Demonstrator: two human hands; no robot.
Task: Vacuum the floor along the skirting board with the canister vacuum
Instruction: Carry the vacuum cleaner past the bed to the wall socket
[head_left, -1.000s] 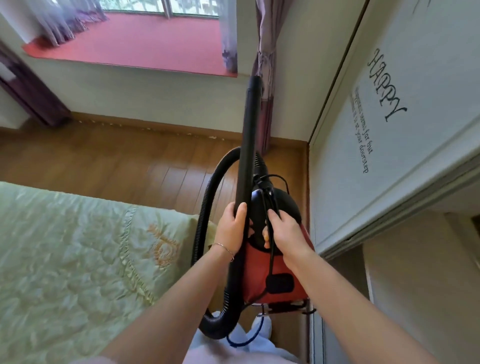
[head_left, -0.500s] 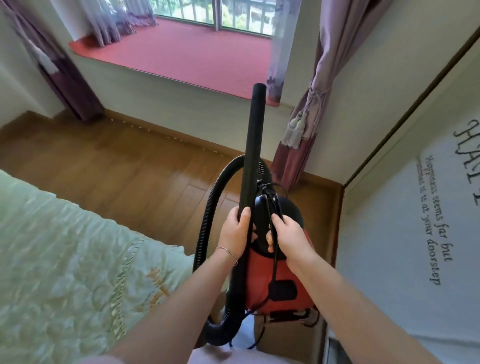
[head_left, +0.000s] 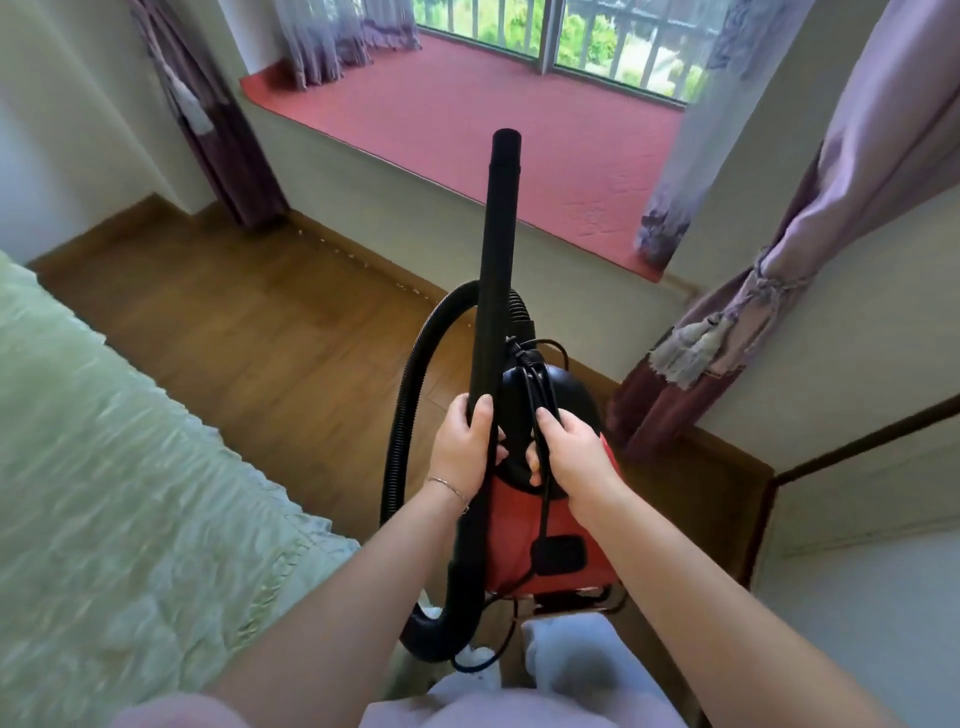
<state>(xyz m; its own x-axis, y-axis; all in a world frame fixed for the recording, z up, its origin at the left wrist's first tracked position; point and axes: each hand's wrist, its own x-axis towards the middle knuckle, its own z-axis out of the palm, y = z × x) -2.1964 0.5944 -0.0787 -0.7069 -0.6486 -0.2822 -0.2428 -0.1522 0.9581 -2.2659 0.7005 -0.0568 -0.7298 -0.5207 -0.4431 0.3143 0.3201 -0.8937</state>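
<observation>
A red and black canister vacuum (head_left: 524, 535) hangs in front of me, carried off the wooden floor (head_left: 260, 332). My left hand (head_left: 462, 447) grips its black wand (head_left: 496, 270), which points up and away. My right hand (head_left: 571, 452) is closed on the black carry handle together with the bundled power cord (head_left: 537, 384). The ribbed black hose (head_left: 410, 395) loops from the canister's top round the left and back under the wand's lower end. A brown skirting board (head_left: 363, 260) runs along the wall below the window seat.
A bed with a pale green quilt (head_left: 130, 467) fills the left. A red-covered window seat (head_left: 467, 130) lies ahead, with tied purple curtains (head_left: 727, 332) at the right corner and others at the left. A white wardrobe wall (head_left: 857, 519) closes the right side.
The view has swung right and upward, showing more of the window and right curtain. Both hands keep the same grip on wand and handle; the vacuum stays carried.
</observation>
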